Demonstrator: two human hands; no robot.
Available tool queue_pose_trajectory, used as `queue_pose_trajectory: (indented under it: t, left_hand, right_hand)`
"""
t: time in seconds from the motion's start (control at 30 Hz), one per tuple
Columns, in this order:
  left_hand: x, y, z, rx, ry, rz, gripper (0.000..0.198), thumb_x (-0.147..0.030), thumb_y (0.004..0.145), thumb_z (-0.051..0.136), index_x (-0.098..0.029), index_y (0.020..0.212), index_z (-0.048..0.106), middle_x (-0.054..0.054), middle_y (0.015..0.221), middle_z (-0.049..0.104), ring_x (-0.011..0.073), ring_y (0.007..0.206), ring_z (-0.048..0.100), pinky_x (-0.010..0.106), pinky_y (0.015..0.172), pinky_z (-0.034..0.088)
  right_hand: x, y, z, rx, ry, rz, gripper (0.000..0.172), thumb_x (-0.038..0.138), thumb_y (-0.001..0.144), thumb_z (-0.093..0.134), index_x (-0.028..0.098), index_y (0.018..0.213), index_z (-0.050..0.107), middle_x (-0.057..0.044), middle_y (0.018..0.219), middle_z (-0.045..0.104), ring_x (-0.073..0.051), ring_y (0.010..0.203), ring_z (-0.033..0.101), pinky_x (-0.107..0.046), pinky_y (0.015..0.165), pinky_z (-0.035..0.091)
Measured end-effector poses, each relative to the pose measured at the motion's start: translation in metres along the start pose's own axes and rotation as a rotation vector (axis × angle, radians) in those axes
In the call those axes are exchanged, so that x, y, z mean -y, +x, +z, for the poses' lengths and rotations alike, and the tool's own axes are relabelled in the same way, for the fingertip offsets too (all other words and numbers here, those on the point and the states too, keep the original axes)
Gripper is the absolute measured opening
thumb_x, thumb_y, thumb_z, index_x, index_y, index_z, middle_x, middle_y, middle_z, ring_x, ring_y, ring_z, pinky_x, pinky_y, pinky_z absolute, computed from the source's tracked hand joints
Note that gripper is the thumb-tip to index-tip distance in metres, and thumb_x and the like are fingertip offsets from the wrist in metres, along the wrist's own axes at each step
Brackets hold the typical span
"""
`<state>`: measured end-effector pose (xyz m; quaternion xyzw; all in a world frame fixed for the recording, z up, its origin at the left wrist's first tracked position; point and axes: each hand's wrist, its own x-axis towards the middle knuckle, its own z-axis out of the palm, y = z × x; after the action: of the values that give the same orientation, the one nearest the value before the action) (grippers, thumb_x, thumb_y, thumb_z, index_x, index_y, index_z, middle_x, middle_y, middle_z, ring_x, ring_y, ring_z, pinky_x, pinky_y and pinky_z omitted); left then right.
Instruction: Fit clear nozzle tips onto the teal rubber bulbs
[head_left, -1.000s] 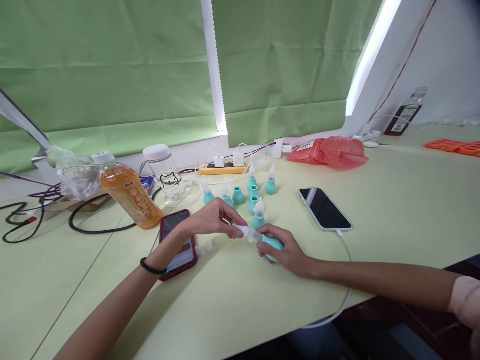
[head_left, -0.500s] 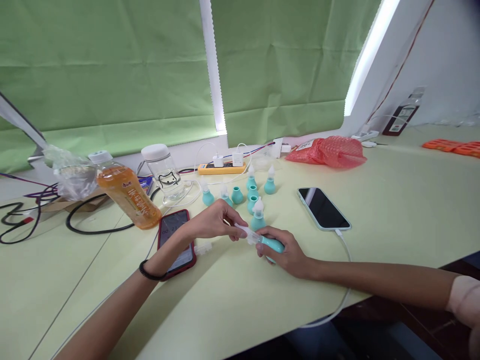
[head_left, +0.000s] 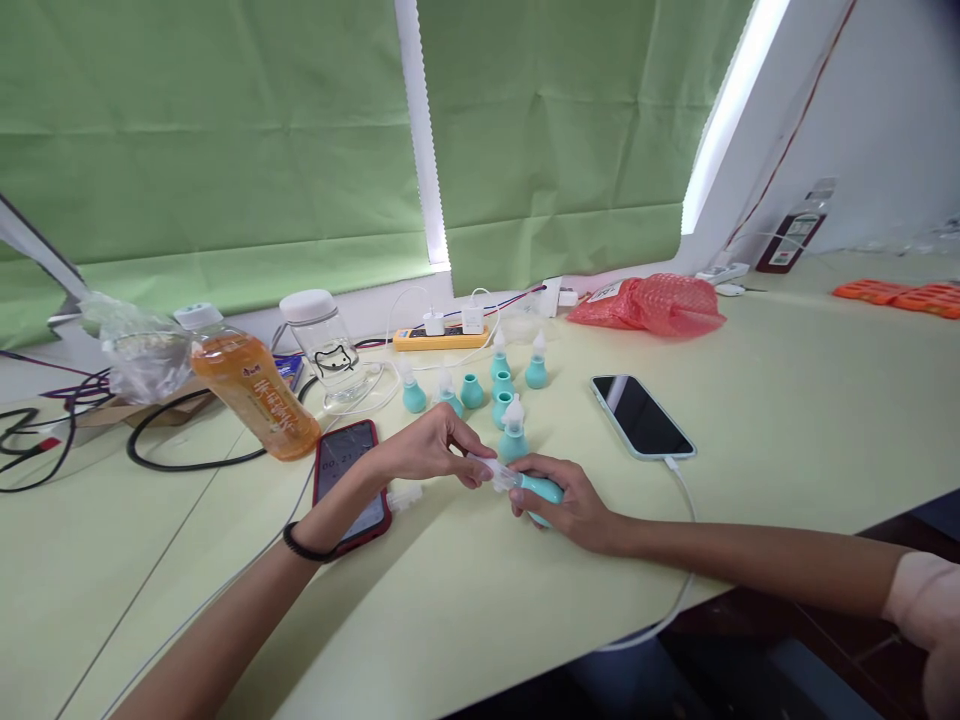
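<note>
Over the table, my right hand [head_left: 576,508] is wrapped round a teal squeeze bulb [head_left: 543,489], which lies tilted with its neck to the left. My left hand [head_left: 439,445] pinches the translucent nozzle [head_left: 501,474] at the bulb's neck, so the two parts meet end to end between my hands. They look like a nasal aspirator. Just behind stands a teal bulb with a clear nozzle [head_left: 514,442]. Several more teal bulbs stand beyond it, some with nozzles and some open-necked, such as this open bulb [head_left: 472,392]. A clear plastic piece [head_left: 405,496] lies left of my hands.
A red-cased phone [head_left: 346,455] lies partly under my left forearm. Behind it stand an orange drink bottle [head_left: 255,385] and a clear jar [head_left: 330,350]. On the right are a cabled phone [head_left: 643,415] and red bubble wrap [head_left: 652,305]. A yellow power strip [head_left: 442,341] sits behind.
The view has shifted very slightly. Both hands keep their hold on the bulb and nozzle, with almost no visible movement.
</note>
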<state>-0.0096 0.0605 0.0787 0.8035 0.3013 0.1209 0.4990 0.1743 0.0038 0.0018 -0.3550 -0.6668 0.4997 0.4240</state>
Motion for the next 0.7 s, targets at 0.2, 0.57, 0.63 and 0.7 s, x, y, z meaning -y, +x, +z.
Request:
queue_pose_trajectory:
  t: [0.2, 0.57, 0.63, 0.7]
  left_hand:
    - [-0.003, -0.001, 0.001, 0.002, 0.079, 0.019, 0.026, -0.026, 0.066, 0.061, -0.008, 0.084, 0.065, 0.009, 0.073, 0.066, 0.0127, 0.059, 0.060, 0.020, 0.055, 0.048]
    - [-0.041, -0.023, -0.006, -0.159, 0.303, 0.072, 0.042, -0.037, 0.070, 0.055, -0.018, 0.107, 0.055, 0.003, 0.073, 0.066, 0.0109, 0.064, 0.057, 0.020, 0.057, 0.046]
    - [-0.045, -0.033, -0.019, -0.273, 0.331, 0.056, 0.044, -0.037, 0.072, 0.054, -0.019, 0.111, 0.051, 0.002, 0.075, 0.065, 0.0102, 0.064, 0.057, 0.021, 0.060, 0.046]
    - [-0.043, -0.041, -0.034, -0.352, 0.400, 0.002, 0.040, -0.038, 0.073, 0.051, -0.019, 0.107, 0.054, 0.002, 0.075, 0.065, 0.0099, 0.061, 0.057, 0.020, 0.059, 0.045]
  right_hand:
    - [-0.003, -0.001, 0.000, -0.013, -0.035, -0.030, 0.021, 0.034, 0.073, 0.054, 0.016, 0.083, 0.051, 0.001, 0.061, 0.050, -0.007, 0.048, 0.041, -0.019, 0.042, 0.037]
    - [0.011, 0.005, -0.012, -0.120, -0.081, -0.300, 0.014, 0.031, 0.078, 0.048, 0.018, 0.083, 0.046, 0.000, 0.066, 0.047, -0.011, 0.059, 0.047, -0.025, 0.054, 0.039]
    - [0.014, 0.011, -0.022, -0.320, -0.113, -0.433, 0.015, 0.032, 0.078, 0.047, 0.019, 0.085, 0.046, -0.001, 0.072, 0.047, -0.013, 0.065, 0.048, -0.027, 0.059, 0.039]
    - [0.016, 0.019, -0.034, -0.518, -0.130, -0.529, 0.017, 0.034, 0.078, 0.047, 0.020, 0.088, 0.045, -0.002, 0.077, 0.046, -0.014, 0.070, 0.047, -0.028, 0.063, 0.038]
